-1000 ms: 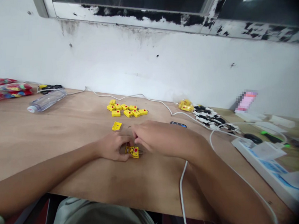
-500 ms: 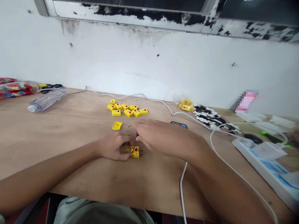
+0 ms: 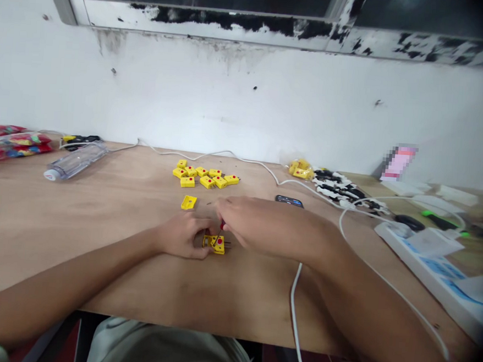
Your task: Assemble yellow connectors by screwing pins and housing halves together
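My left hand (image 3: 186, 235) holds a small yellow plug connector (image 3: 219, 246) against the table, thumb and fingers at its left end. The connector has a red dot, and its metal pins point right. Above it, my right hand (image 3: 233, 219) is closed around a screwdriver (image 3: 222, 224) with a red handle. The thin shaft slants down to the connector's face; most of the handle is hidden in the fingers. A loose yellow cover (image 3: 189, 202) lies just beyond my left hand. Farther back sit several yellow connectors (image 3: 207, 182) in a group.
At left lie a clear plastic bottle (image 3: 77, 161) and red bags (image 3: 16, 146). A bag of yellow parts (image 3: 301, 168), black-and-white parts (image 3: 340, 189), a phone (image 3: 288, 201) and a power strip (image 3: 437, 272) are at right. A white cable (image 3: 295, 300) crosses the table.
My right hand has shifted very slightly, and more of the screwdriver's red handle shows. My left hand and the connector stay in place. At the far right edge, another person's hand has moved.
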Demonstrator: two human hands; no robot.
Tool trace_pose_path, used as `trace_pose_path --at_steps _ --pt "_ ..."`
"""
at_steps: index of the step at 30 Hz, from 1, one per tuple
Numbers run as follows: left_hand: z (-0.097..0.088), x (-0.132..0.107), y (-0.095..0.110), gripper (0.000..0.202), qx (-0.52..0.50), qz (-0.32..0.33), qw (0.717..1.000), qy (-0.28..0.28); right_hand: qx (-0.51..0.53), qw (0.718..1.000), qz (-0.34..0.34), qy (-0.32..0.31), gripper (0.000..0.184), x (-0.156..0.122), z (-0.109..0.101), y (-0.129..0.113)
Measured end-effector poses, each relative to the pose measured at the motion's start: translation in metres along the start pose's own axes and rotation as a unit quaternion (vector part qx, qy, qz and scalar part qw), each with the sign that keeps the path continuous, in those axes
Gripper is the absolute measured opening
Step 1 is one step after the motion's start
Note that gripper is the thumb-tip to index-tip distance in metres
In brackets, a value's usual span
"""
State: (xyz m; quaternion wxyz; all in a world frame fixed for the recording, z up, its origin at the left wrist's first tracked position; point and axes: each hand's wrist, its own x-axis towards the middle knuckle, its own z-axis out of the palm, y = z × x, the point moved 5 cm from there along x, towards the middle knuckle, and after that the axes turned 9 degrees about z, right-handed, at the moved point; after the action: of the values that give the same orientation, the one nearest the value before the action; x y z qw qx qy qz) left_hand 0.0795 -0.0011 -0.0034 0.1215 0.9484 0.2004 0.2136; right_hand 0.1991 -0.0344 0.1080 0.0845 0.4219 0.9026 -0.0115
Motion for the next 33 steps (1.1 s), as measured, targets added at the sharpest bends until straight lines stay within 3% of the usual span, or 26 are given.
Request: trace_pose_path --at_steps 7,17,22,29,33 --pt "0.001 -0.001 -0.002 0.027 0.007 -0.012 1.000 -0.008 -0.029 0.997 0.067 0.008 0.026 0.005 -0.004 -0.002" --pt "0.002 -0.001 -0.002 0.030 0.016 0.009 1.000 0.008 -0.008 0.999 -0.025 0.024 0.022 0.003 -0.002 -0.012" --pt "0.001 -0.002 -0.002 0.028 0.016 0.001 1.000 0.003 -0.034 0.997 0.076 0.009 0.031 0.008 -0.003 -0.001" --pt "0.002 0.000 -0.002 0.026 0.012 0.007 1.000 0.000 -0.004 1.000 -0.003 -0.024 0.024 -0.002 -0.002 -0.006" --pt "0.003 -0.002 -0.004 0.029 0.021 0.003 1.000 0.004 -0.012 1.000 0.008 -0.018 0.024 0.004 -0.004 -0.008"
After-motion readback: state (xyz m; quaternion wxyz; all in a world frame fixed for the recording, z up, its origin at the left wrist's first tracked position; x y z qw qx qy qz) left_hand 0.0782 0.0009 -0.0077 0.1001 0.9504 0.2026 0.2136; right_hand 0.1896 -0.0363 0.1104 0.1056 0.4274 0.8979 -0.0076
